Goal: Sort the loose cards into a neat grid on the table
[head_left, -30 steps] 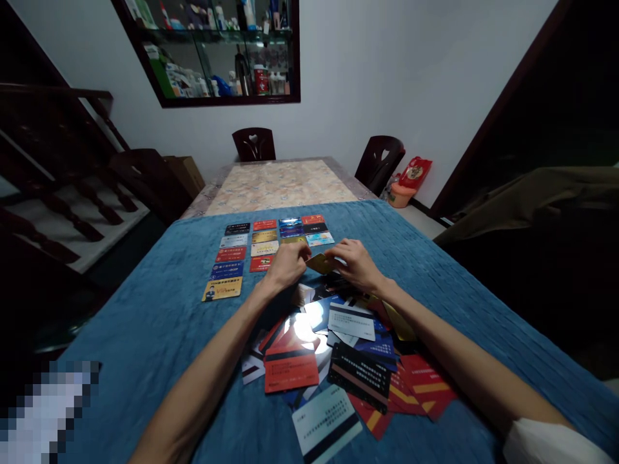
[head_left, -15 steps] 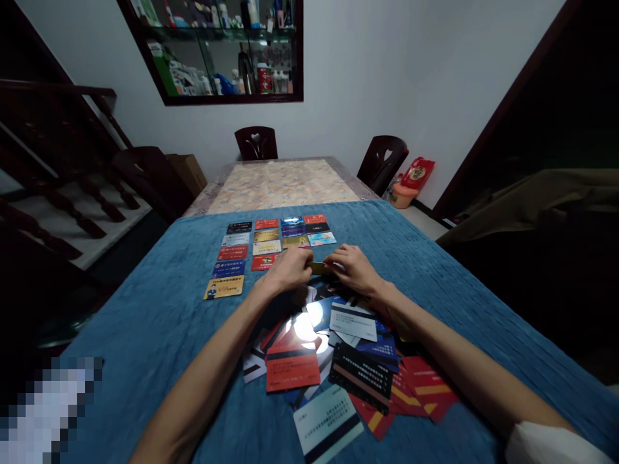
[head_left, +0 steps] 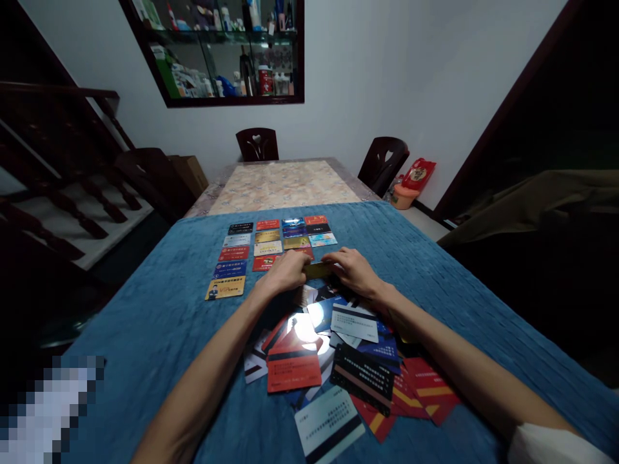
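Observation:
Between both hands is a gold card [head_left: 318,270], pinched at its left end by my left hand [head_left: 289,269] and at its right end by my right hand [head_left: 352,270]. My fingers are closed on it just above the far side of a loose pile. In that pile a red card [head_left: 294,370], a black card [head_left: 363,377], a pale card [head_left: 329,422] and a white card [head_left: 354,322] overlap several others. Beyond my left hand, cards lie face up in columns, among them a yellow VIP card [head_left: 225,288] and a blue card [head_left: 230,269].
A blue cloth [head_left: 159,309] covers the near part of the table, with a patterned tabletop [head_left: 290,183] beyond it. Dark wooden chairs [head_left: 258,143] stand around. A bright glare lies on the pile. A pixelated pale patch [head_left: 48,412] sits at lower left.
The gold card has tilted so that more of its face shows between my fingers. Both hands stay in nearly the same place, and the view has shifted slightly.

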`<state>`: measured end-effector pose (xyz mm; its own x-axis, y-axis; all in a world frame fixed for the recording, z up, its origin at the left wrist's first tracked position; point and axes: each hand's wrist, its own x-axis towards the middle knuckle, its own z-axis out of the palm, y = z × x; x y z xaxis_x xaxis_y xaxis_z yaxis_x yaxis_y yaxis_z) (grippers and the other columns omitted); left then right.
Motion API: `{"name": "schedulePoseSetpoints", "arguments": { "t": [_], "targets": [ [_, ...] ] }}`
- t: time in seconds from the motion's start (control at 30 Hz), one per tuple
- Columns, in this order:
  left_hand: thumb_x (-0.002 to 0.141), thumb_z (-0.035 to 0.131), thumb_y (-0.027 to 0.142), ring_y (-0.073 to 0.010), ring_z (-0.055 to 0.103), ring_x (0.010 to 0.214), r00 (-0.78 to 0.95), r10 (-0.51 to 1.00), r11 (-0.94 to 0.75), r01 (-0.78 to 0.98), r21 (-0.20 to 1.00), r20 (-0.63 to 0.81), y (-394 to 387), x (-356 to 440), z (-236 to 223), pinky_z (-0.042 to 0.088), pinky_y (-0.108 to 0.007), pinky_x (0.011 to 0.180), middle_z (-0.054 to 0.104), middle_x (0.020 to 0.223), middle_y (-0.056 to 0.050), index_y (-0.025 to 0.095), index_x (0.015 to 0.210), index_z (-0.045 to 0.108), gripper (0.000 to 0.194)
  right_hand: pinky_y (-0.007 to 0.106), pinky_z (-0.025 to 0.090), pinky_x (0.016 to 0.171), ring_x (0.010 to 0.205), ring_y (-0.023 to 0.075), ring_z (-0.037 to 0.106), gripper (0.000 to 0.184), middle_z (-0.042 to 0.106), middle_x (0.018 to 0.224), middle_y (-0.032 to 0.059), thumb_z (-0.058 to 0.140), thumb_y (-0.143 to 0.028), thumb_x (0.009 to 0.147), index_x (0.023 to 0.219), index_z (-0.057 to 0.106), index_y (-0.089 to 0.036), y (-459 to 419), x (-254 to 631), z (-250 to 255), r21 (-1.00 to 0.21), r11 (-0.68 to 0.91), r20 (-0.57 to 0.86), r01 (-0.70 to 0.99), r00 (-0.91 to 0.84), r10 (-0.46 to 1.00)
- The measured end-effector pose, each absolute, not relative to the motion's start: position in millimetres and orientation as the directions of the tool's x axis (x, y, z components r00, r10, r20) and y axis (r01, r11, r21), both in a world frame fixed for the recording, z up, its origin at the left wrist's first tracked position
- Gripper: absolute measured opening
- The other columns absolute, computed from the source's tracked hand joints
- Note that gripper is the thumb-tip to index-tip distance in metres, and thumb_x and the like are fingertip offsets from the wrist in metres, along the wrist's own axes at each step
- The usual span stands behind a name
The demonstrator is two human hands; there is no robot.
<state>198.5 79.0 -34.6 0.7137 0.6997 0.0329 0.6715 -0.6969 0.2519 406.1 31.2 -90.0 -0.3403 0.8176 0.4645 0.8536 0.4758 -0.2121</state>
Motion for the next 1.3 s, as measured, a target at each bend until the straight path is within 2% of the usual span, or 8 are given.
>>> {"name": "schedulePoseSetpoints", "arguments": {
  "t": [0.2,0.43,0.63,0.8,1.0,1.13,1.3],
  "targets": [
    [0.071,0.053,0.006,-0.0195,0.059,0.066,0.697,0.711,-0.690,0.667,0.281,0.089,83,199,-34,0.034,-0.027,0.058,0.070,0.075,-0.007,0.017,0.086,0.075,0.029,0.035,0.038,0.079,0.094,0.0244,0.058,0.032,0.071,0.106,0.0096,0.059,-0.014,0.088,0.120,0.059,-0.019,29,402,-89,-0.098,0.445,0.527,0.890,-0.333,0.782],
    [0.070,0.051,0.003,-0.0166,0.056,0.064,0.694,0.708,-0.697,0.657,0.287,0.132,81,200,-29,0.034,-0.025,0.058,0.068,0.072,-0.005,0.015,0.088,0.075,0.032,0.038,0.040,0.083,0.102,0.0291,0.055,0.042,0.064,0.111,0.0149,0.065,-0.014,0.081,0.122,0.056,-0.015,27,398,-86,0.049,0.412,0.575,0.910,-0.363,0.733],
    [0.069,0.050,0.000,-0.0165,0.057,0.066,0.692,0.708,-0.697,0.651,0.302,0.140,79,200,-27,0.033,-0.024,0.059,0.068,0.074,-0.005,0.014,0.087,0.074,0.033,0.040,0.041,0.088,0.107,0.0296,0.052,0.046,0.059,0.117,0.0152,0.064,-0.012,0.079,0.124,0.055,-0.017,28,400,-88,0.042,0.435,0.579,0.899,-0.377,0.723],
    [0.069,0.051,0.000,-0.0167,0.057,0.069,0.684,0.718,-0.686,0.663,0.300,0.131,79,201,-29,0.036,-0.024,0.061,0.067,0.073,-0.004,0.015,0.083,0.073,0.029,0.041,0.042,0.087,0.107,0.0293,0.050,0.042,0.058,0.116,0.0157,0.059,-0.012,0.082,0.123,0.057,-0.017,29,402,-91,0.049,0.440,0.604,0.897,-0.378,0.702],
    [0.073,0.053,0.003,-0.0172,0.059,0.070,0.662,0.734,-0.666,0.657,0.354,0.153,79,203,-31,0.040,-0.024,0.064,0.067,0.073,-0.004,0.015,0.081,0.071,0.023,0.040,0.044,0.082,0.102,0.0284,0.048,0.034,0.056,0.113,0.0148,0.052,-0.015,0.088,0.121,0.060,-0.019,29,405,-90,0.058,0.429,0.621,0.902,-0.369,0.692],
    [0.076,0.056,0.006,-0.0201,0.064,0.083,0.660,0.720,-0.680,0.611,0.405,0.213,79,205,-33,0.047,-0.027,0.075,0.072,0.090,-0.007,0.017,0.096,0.070,0.027,0.041,0.046,0.082,0.103,0.0291,0.048,0.036,0.056,0.114,0.0160,0.054,-0.016,0.088,0.123,0.059,-0.017,28,407,-87,0.062,0.438,0.623,0.897,-0.377,0.686],
    [0.079,0.059,0.009,-0.0241,0.064,0.097,0.650,0.706,-0.706,0.614,0.354,0.281,76,207,-37,0.049,-0.036,0.087,0.069,0.107,-0.010,0.018,0.116,0.057,0.038,0.042,0.046,0.088,0.107,0.0295,0.046,0.043,0.053,0.117,0.0147,0.061,-0.020,0.086,0.129,0.056,-0.020,27,412,-81,0.014,0.431,0.629,0.902,-0.342,0.698]
  ]
}}
